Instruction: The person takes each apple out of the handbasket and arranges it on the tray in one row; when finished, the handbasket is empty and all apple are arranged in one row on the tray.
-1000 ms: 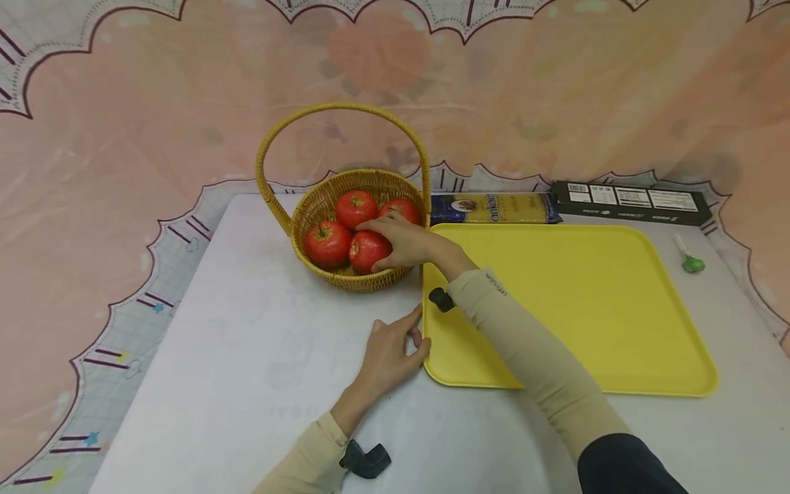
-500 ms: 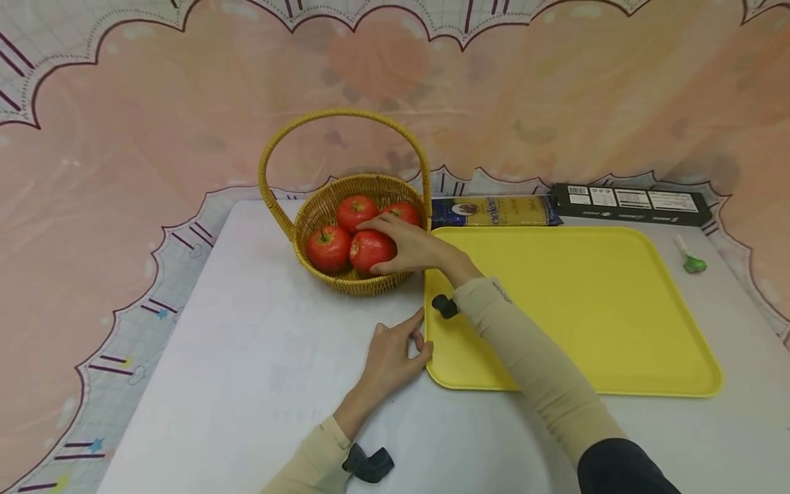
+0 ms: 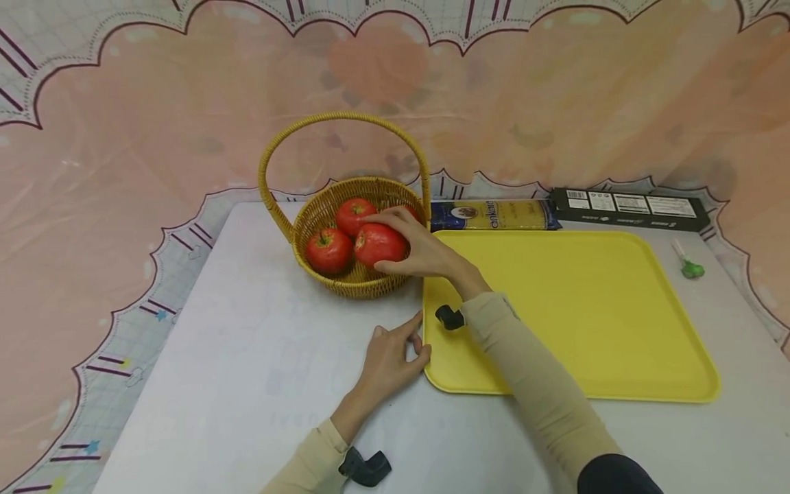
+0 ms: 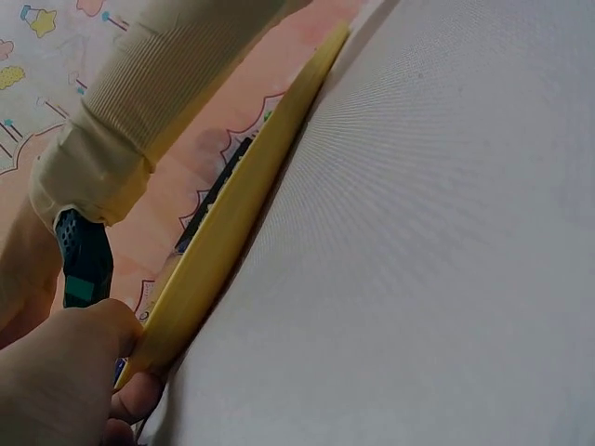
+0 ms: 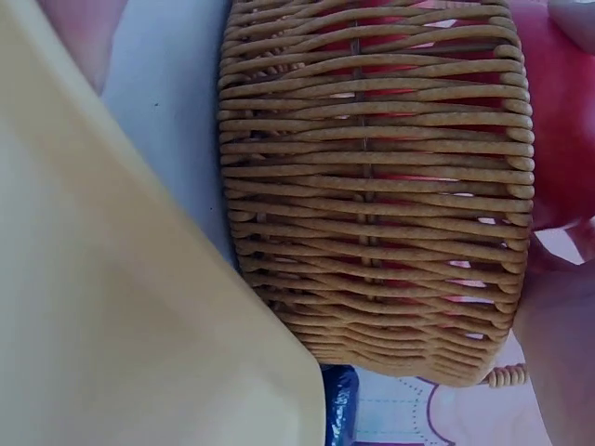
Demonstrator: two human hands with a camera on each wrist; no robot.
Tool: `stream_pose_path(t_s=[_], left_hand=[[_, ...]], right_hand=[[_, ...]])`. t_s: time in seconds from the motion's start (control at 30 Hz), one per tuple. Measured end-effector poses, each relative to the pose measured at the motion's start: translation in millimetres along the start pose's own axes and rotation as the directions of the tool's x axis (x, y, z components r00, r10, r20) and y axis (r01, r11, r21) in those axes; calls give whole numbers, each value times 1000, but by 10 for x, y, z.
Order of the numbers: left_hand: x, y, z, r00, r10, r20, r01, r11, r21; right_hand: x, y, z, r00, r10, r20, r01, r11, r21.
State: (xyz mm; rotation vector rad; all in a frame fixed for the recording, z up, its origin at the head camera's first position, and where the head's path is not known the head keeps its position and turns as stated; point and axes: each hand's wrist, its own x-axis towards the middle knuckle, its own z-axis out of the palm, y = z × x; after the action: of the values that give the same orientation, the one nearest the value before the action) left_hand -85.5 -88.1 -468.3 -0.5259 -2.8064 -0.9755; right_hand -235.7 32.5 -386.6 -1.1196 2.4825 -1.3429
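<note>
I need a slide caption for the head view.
Right hand grips an apple at a wicker basket; left hand holds a yellow tray by its edge.

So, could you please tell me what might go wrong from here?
The round red apple in the right hand could slip from its grasp. It might also catch on the basket rim or nudge the other apples. The left hand grips the edge of the yellow tray, so a careless pull could perhaps bump the nearby basket.
</note>
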Motion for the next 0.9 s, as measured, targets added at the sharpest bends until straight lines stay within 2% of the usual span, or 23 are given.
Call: stream_pose_path(t_s=[0.43, 0.7, 0.9], left_hand=[[-10, 1, 0, 1000, 10, -10, -10, 1000, -10], [-25, -12, 12, 1000, 20, -11, -21, 1000, -6], [-30, -9, -2, 1000, 14, -13, -14, 1000, 6]], right_hand=[[-152, 49, 38, 993, -52, -109, 60, 995, 80], [-232, 38, 64, 992, 14, -126, 0, 994, 112], [-292, 35, 83, 990, 24, -142, -8, 994, 112]])
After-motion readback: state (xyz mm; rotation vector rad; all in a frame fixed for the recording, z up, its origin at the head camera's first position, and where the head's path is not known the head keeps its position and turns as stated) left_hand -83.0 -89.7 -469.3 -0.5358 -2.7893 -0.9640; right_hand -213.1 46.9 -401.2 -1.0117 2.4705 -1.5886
